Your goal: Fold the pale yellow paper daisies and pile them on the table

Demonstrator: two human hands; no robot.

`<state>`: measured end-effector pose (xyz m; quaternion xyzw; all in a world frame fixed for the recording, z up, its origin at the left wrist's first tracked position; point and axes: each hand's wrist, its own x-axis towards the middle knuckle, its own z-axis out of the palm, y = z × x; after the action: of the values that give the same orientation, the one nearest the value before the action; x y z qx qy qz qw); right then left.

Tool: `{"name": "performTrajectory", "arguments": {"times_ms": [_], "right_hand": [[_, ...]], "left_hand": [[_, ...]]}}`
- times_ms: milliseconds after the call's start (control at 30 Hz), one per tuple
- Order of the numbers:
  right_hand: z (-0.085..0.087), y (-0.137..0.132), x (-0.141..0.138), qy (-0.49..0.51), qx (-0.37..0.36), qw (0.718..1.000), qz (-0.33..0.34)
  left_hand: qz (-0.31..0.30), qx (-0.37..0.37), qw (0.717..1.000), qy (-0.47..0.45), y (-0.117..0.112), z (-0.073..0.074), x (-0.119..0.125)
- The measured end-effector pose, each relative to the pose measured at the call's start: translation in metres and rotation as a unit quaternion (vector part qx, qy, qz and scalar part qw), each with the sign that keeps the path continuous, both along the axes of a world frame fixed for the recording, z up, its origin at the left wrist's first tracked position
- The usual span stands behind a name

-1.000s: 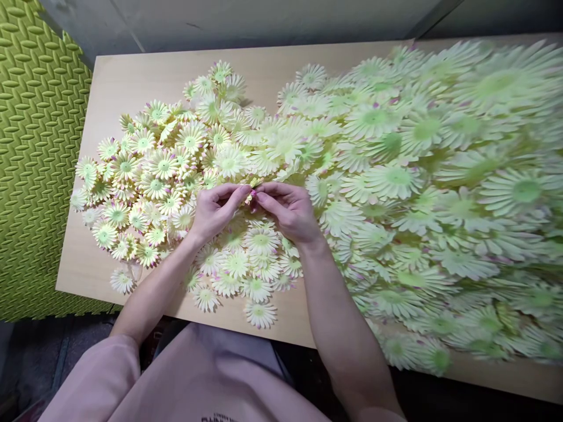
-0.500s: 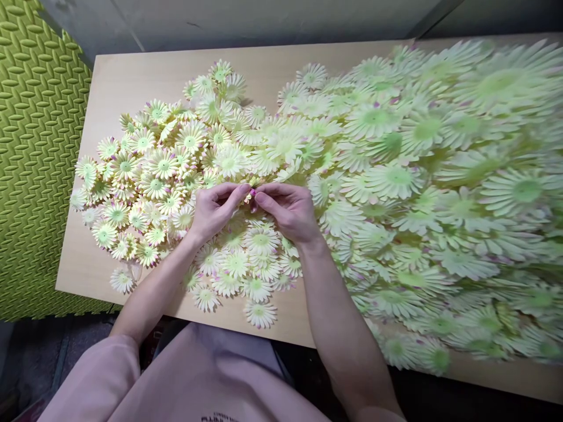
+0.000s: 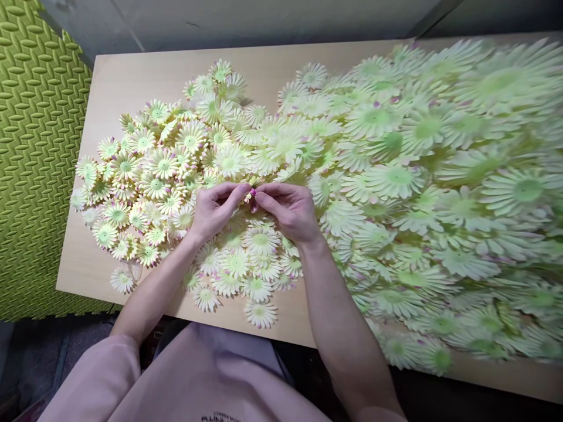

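Near the middle of the table, my left hand [image 3: 216,212] and my right hand [image 3: 291,212] meet, thumbs against forefingers. Pinched between both sets of fingertips is an artificial flower head [image 3: 250,196], pale yellow with purple-pink petal tips; the fingers cover most of it. A loose pile of pale yellow-green artificial flower heads [image 3: 162,164] spreads behind and to the left of my hands. More of the same flower heads [image 3: 259,240] lie below my fingers, close to my wrists.
Large, overlapping flower heads [image 3: 398,176] blanket the right side of the wooden table [image 3: 145,73]. A grey wall [image 3: 264,23] borders its far edge. On the left hangs a green textured foam mat [image 3: 39,164]. My lap is against the near edge.
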<state>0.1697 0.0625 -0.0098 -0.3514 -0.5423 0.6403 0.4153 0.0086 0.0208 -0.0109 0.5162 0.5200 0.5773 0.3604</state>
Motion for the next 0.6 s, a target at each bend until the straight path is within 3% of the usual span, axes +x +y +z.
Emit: {"name": "performTrajectory", "arguments": {"times_ms": [600], "right_hand": [[-0.0062, 0.0034, 0.0034, 0.02, -0.018, 0.999, 0.028]], "left_hand": [[0.001, -0.012, 1.0, -0.016, 0.0023, 0.0, -0.0003]]}}
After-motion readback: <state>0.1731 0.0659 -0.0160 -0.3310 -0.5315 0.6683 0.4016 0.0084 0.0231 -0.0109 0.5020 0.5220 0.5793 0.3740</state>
